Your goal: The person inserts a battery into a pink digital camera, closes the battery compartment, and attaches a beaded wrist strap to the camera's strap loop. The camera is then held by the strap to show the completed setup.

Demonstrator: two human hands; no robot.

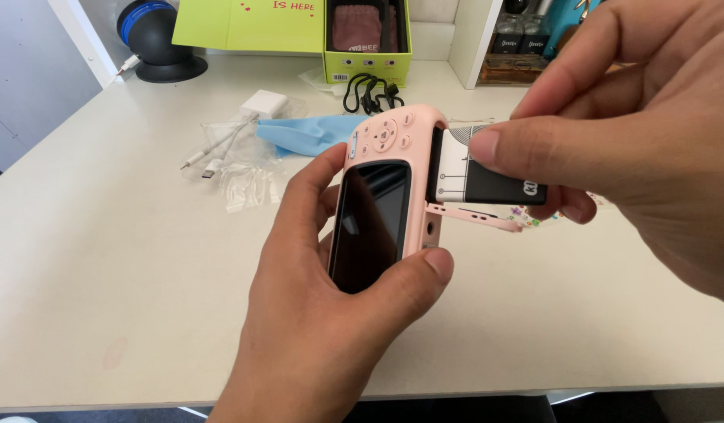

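Fingers first: the right hand (636,133) has its thumb and fingertips (487,149) pinched on a flat rectangular battery, black and white (487,174), which is partly sunk into the side slot of a small pink plastic camera with rounded corners (389,196). The left hand (323,313) is wrapped around that camera from below, thumb (413,278) pressed against the lower right corner, the other fingers curled round the left edge.

The camera is held up above the off-white tabletop (103,274), roughly mid-frame, back side facing up. A dark glossy screen fills most of the back, and a cluster of small round pink buttons is seen at the far end. A thin pink battery door (475,218) is flipped open and sticks out sideways just under the battery.

On the table beyond, a white charger plug (264,103) and a white cable in clear plastic wrap (221,153) are laid next to a light blue cloth (307,131). A coiled black cord (370,92) sits in front of a lime green open box (368,61). A black and blue round gadget (154,39) is parked at the far left corner.
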